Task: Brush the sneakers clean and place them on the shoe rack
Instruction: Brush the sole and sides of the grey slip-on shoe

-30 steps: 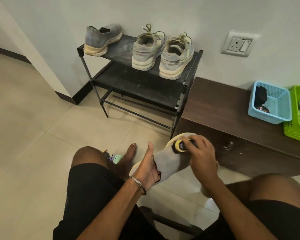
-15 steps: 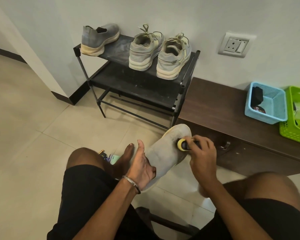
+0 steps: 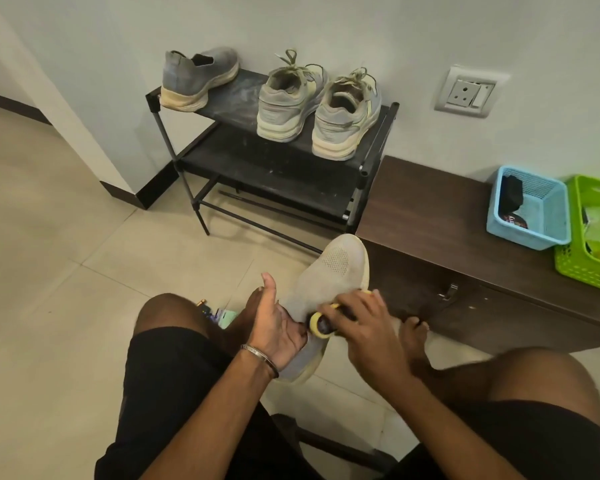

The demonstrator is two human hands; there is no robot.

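I hold a grey knit sneaker (image 3: 336, 268) with a cream sole between my knees, toe pointing away. My left hand (image 3: 277, 323) grips its heel end, thumb raised. My right hand (image 3: 359, 323) grips a yellow-rimmed black brush (image 3: 321, 324) pressed against the sneaker's upper near the opening. On the black shoe rack (image 3: 243, 157) against the wall, the top shelf bears a matching grey slip-on sneaker (image 3: 196, 79) at the left and a pair of laced grey sneakers (image 3: 321, 109) at the right.
A dark wooden bench (image 3: 440, 220) stands right of the rack, with a blue basket (image 3: 529, 211) and a green basket (image 3: 593, 237) on it. Small items (image 3: 219, 313) lie on the tiled floor by my left knee. My bare foot (image 3: 413, 337) rests beside the bench.
My right hand has drawn the brush from the sneaker's toe back toward the heel end. The sneaker's toe has lifted and points further away.
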